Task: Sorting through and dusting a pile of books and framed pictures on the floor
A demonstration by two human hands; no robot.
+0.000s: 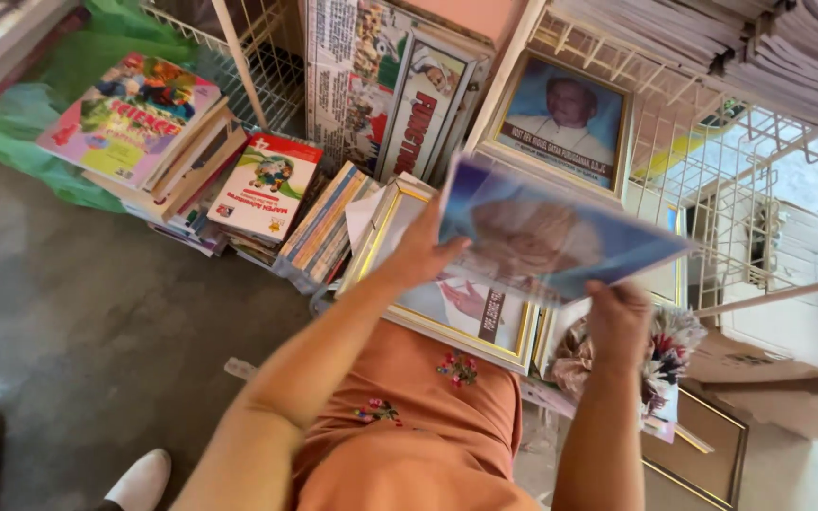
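From the head camera, I have a blue portrait print (560, 237) lifted between both hands, tilted and blurred. My left hand (423, 248) grips its left edge, thumb curled over the front, the other fingers hidden behind the sheet. My right hand (619, 317) is closed on its lower right edge, fingers wrapped round it. Directly beneath the print lies a gold-framed picture (447, 303), resting flat over my orange skirt (409, 426). Above the print, a framed portrait (565, 118) leans on a white wire rack (712, 180). Left of the print, stacks of children's books (267, 189) sit on the grey floor (97, 322); two white shoes (139, 481) show far below them.
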